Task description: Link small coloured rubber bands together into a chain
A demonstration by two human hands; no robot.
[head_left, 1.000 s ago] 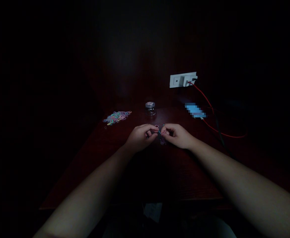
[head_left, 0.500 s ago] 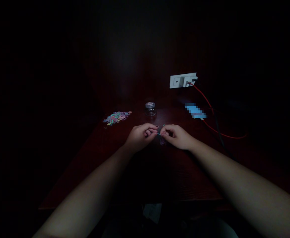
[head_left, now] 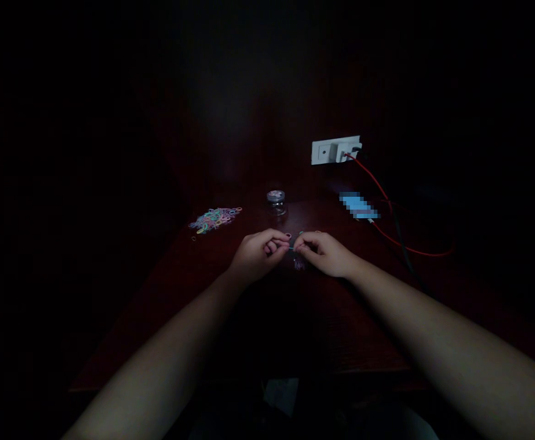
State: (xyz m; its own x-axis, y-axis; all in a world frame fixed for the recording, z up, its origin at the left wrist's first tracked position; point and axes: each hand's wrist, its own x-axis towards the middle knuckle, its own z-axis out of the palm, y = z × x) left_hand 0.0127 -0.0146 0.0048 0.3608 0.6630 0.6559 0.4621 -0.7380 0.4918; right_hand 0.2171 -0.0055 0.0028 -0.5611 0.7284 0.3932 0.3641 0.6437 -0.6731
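Pinching thin stretchy band (head_left: 291,248), both hands (head_left: 258,253) curled, fingertips meeting.

Very dim here: only the middle of the table (head_left: 295,318) catches weak light, edges sink into black, fine detail murky.

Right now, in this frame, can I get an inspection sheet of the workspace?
Surface: dark reddish wooden table, dimly lit.
Job's things: small band piece at the fingertips, partly hidden.
Clutter: pile of coloured bands; small jar; blurred blue item.
Hands: left hand and right hand pinched together over the piece.
Cables: red cable from the wall socket across the table.
Surroundings: too dark to tell.
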